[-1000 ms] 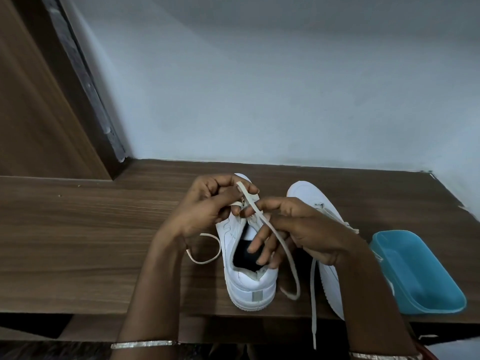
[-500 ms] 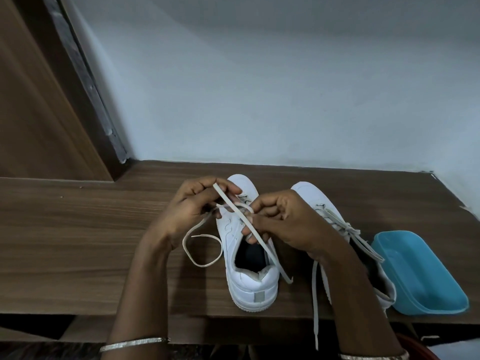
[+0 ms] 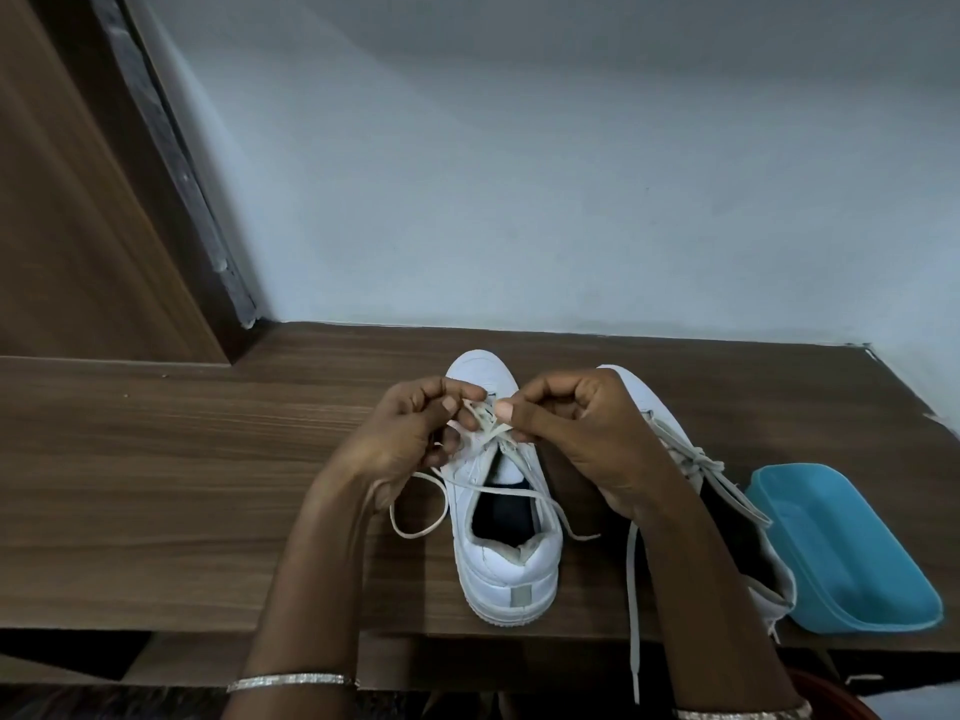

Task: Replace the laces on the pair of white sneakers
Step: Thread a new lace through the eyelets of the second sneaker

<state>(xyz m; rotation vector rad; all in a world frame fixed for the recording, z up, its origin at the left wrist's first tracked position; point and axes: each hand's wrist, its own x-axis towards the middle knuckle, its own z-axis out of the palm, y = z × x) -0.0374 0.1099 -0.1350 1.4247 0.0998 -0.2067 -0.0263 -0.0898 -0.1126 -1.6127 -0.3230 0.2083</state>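
Observation:
Two white sneakers stand heel-toward-me on the brown wooden table [image 3: 156, 485]. Over the lace area of the left sneaker [image 3: 506, 569], my left hand [image 3: 400, 439] and my right hand [image 3: 576, 433] each pinch the off-white lace [image 3: 485, 415]. One loose end loops on the table to the shoe's left; another strand crosses the shoe's opening and trails off to its right. The right sneaker [image 3: 639, 394] lies partly hidden behind my right forearm, laced, with one long lace end [image 3: 631, 615] hanging over the table's front edge.
A teal plastic tray [image 3: 841, 553] sits at the table's right front corner, touching the right sneaker. A pale wall rises behind the table, and a wooden door or panel [image 3: 67, 226] stands at the left.
Both hands have moved up toward the toe end of the left sneaker and closed together there. The lace strand held high across the shoe now lies slack across its opening.

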